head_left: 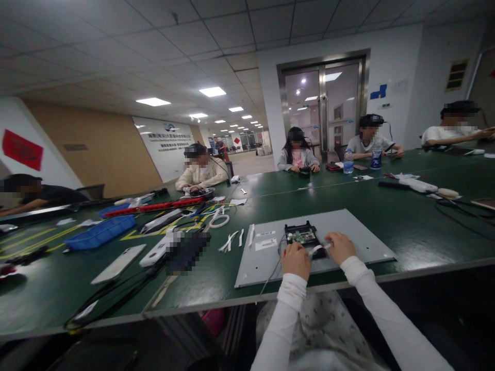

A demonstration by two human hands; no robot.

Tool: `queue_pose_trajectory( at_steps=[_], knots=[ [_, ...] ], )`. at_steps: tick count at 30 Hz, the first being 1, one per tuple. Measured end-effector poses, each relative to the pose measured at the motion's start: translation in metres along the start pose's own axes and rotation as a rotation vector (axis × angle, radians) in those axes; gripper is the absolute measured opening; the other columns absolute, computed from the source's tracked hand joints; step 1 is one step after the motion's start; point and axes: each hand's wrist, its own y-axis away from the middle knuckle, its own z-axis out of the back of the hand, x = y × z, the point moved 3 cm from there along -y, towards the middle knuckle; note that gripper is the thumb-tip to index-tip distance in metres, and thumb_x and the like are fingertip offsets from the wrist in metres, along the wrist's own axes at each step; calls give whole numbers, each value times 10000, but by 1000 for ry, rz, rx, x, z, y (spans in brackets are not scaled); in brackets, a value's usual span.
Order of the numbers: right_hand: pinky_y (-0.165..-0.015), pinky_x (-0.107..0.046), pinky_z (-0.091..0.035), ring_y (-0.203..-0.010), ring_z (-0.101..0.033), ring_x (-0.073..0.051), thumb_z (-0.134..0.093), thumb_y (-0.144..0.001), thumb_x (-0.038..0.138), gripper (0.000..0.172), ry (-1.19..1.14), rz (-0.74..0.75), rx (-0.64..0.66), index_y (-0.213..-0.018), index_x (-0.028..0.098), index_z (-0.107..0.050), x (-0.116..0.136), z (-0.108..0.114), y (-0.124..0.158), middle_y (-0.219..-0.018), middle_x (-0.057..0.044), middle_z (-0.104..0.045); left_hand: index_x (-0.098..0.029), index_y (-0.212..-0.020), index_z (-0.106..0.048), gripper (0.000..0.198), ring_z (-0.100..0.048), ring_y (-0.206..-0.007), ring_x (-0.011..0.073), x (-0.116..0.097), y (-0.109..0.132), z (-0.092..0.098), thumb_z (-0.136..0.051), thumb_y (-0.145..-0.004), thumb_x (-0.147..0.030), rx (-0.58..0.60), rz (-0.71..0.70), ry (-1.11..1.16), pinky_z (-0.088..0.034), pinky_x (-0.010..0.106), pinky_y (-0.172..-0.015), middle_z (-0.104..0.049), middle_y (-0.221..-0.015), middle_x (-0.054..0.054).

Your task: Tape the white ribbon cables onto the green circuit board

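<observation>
A flat grey metal panel [358, 229] lies on the green table in front of me. On it sits a black frame with a green circuit board [303, 235] inside. A short white strip [317, 249], maybe a flat cable or tape, is stretched and curved between my hands at the frame's near edge. My left hand [296, 259] pinches its left end, close to the frame's near left corner. My right hand [340, 246] has its fingers closed on the right end. The fingertips are partly hidden. A thin grey cable [271, 277] runs past my left hand over the panel's edge.
Left of the panel lie white strips [229, 240], a roll of white tape [219, 220], a white power strip [164, 249], a white phone [119, 264] and a blue tray [101, 232]. Black cables and a white device [418, 185] lie to the right. Several people sit around the table.
</observation>
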Motion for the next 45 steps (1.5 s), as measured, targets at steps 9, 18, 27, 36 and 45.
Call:
queue_pose_trajectory(
  at_steps=[9,18,27,36,45],
  knots=[
    [-711,-244,-304,-905,-467,-155,-423,-659,43,328,-6,-10,7,-891,224,-569,-2,-1,1,-927,-25,-564,-236,-851,-620,237,-481,-934,179,68,-8,56,-436,-724,-158,-156,138,-100,-360,312,-798,-574,-972,10],
    [-711,-243,-305,-893,-469,-155,-441,-668,71,285,-16,2,1,-883,209,-567,-2,-3,1,-932,-29,-569,-252,-919,-593,251,-522,-923,219,159,-64,64,-441,-723,-290,11,426,-266,-393,330,-736,-592,-1002,49],
    [-734,-241,-307,-895,-471,-151,-448,-680,105,245,-32,11,-3,-870,206,-564,-3,-7,-1,-920,-25,-568,-254,-1097,-473,393,-369,-1115,243,171,-62,14,-443,-728,-385,90,388,-285,-343,384,-838,-472,-1166,82],
    [-724,-243,-309,-881,-478,-152,-467,-682,148,213,-30,8,2,-862,206,-565,-3,-7,-1,-904,-28,-570,-214,-1001,-542,328,-333,-1132,239,172,-59,7,-411,-747,-376,93,380,-294,-300,386,-889,-436,-1190,81],
    [-718,-250,-314,-860,-480,-155,-477,-680,173,188,-63,6,-14,-841,210,-566,-2,-8,-1,-888,-25,-568,-273,-1052,-515,318,-350,-1121,213,170,-55,12,-440,-745,-311,30,324,-234,-330,377,-873,-445,-1205,33]
  ],
)
